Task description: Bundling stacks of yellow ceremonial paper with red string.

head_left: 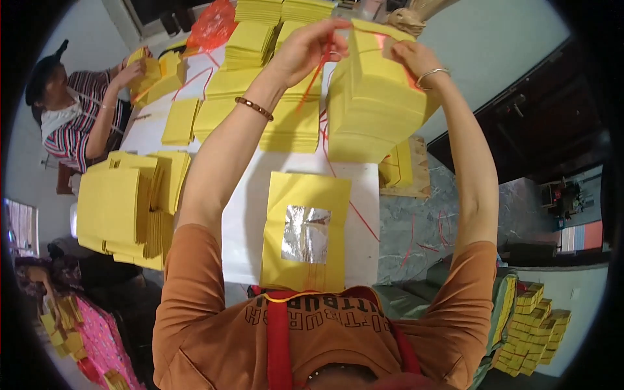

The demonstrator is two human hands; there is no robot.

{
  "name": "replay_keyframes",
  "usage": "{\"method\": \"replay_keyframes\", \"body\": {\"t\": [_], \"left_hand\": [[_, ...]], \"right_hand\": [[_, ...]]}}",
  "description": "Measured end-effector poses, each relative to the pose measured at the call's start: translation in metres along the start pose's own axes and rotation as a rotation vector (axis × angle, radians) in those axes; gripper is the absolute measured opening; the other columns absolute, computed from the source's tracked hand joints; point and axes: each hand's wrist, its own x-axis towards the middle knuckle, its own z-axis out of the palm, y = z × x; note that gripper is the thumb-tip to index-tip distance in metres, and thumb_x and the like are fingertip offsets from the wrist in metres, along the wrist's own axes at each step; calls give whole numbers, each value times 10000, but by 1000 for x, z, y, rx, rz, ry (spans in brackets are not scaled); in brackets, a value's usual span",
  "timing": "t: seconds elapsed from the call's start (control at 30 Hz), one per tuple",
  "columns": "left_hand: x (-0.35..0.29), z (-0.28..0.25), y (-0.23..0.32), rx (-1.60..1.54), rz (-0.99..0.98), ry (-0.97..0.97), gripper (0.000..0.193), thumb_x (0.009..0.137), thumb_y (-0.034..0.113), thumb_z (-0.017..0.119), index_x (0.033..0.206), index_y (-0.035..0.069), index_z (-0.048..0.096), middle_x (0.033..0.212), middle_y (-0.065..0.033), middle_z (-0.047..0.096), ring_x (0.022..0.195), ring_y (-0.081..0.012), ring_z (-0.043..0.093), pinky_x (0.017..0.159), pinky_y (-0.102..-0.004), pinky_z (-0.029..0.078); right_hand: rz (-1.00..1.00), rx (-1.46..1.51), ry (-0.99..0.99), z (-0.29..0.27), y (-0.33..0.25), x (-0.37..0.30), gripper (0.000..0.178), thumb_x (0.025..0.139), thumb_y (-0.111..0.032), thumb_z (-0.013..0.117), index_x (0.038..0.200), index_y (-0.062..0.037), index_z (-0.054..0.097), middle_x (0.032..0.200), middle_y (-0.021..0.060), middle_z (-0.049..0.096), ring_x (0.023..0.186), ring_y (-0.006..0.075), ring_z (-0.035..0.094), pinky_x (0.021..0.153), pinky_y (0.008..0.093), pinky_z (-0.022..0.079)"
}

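At the far right of the table rises a tall stack of yellow paper (pixel 374 107). My left hand (pixel 315 52) is at its upper left edge, fingers closed on a thin red string (pixel 311 88) that hangs down from them. My right hand (pixel 419 62) bends over the top of the stack, its fingers pressed together at a pinkish-red strip (pixel 382 44) lying there. Whether the strip and the string are one piece I cannot tell. Close to my body lies a yellow paper sheet (pixel 276 214) with a silver foil square (pixel 305 234) on it.
More yellow paper stacks (pixel 227 88) fill the far table, with a red plastic bag (pixel 213 25) behind. Another pile (pixel 114 205) stands at left. A seated person (pixel 81 117) handles yellow paper there. Red strings (pixel 426 247) lie on the grey floor; yellow bundles (pixel 533 331) are piled at lower right.
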Motion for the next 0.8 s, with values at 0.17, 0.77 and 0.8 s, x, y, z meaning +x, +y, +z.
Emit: {"method": "replay_keyframes", "body": {"t": [0.17, 0.77, 0.8], "left_hand": [[-48, -50, -90, 117, -597, 242, 288, 903, 209, 429, 1015, -21, 561, 815, -83, 621, 706, -154, 567, 663, -261, 468], [-94, -40, -206, 1834, -668, -1571, 305, 854, 241, 479, 1060, 47, 594, 990, -152, 624, 914, -326, 586, 793, -434, 451], [-87, -37, -190, 1695, -746, -1398, 311, 863, 276, 474, 1021, 49, 616, 984, -139, 630, 917, -323, 584, 786, -429, 454]], "right_hand": [[62, 564, 2, 19, 19, 12, 341, 869, -332, 488, 1011, -45, 609, 863, 57, 620, 778, 149, 554, 713, 274, 429], [174, 802, -26, 15, 10, -6, 272, 907, -244, 481, 964, -7, 602, 837, -13, 594, 751, 64, 534, 685, 186, 421], [178, 798, -19, 12, 14, -5, 272, 907, -244, 481, 964, -7, 602, 837, -13, 594, 751, 64, 534, 685, 186, 421]]}}
